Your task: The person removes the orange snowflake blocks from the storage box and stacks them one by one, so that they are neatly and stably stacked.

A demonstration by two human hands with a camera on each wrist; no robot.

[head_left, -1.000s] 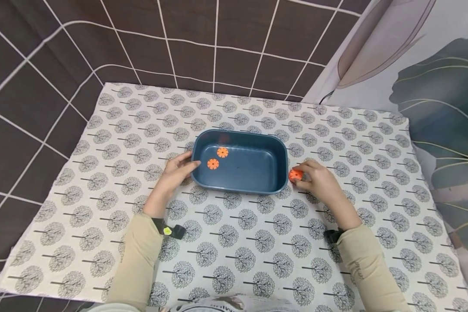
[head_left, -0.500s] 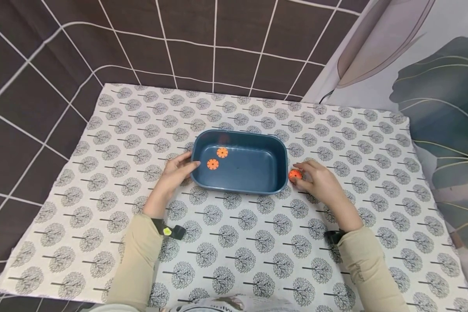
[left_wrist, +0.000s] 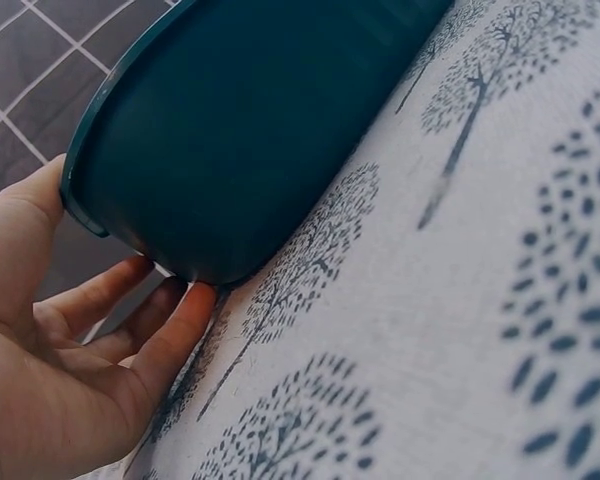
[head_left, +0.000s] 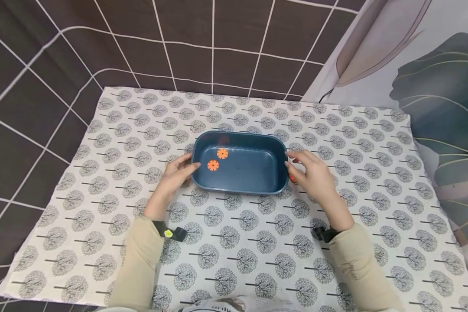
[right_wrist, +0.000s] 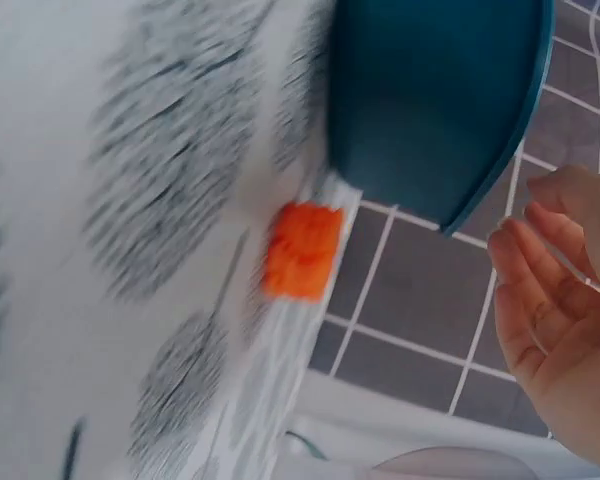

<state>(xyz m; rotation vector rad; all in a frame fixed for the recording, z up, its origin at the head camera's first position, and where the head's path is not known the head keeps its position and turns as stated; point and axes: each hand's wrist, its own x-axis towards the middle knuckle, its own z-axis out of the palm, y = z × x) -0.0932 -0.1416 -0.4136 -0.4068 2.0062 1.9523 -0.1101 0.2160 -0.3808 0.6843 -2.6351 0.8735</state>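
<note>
A dark blue plastic box (head_left: 245,175) with rounded corners sits mid-table. Inside it, toward the left, lie two flat orange slotted discs (head_left: 222,154). My left hand (head_left: 176,171) grips the box's left end, thumb at the rim; in the left wrist view its fingers (left_wrist: 185,320) lie against the outer wall, low down. By the right end is my right hand (head_left: 313,175), its fingers spread around nothing. The right wrist view shows a gap between that hand and the box. On the cloth below it stands an orange ridged piece (right_wrist: 303,250), mostly hidden in the head view.
A white cloth (head_left: 238,242) with grey tree prints covers the table. Behind and to the left hangs a dark curtain (head_left: 187,60) with white grid lines. A leaf-patterned fabric (head_left: 444,108) hangs at the right.
My right hand has let go of the orange piece and risen up and left toward the box's right rim. The orange piece stays beside the box. My left hand keeps its grip.
</note>
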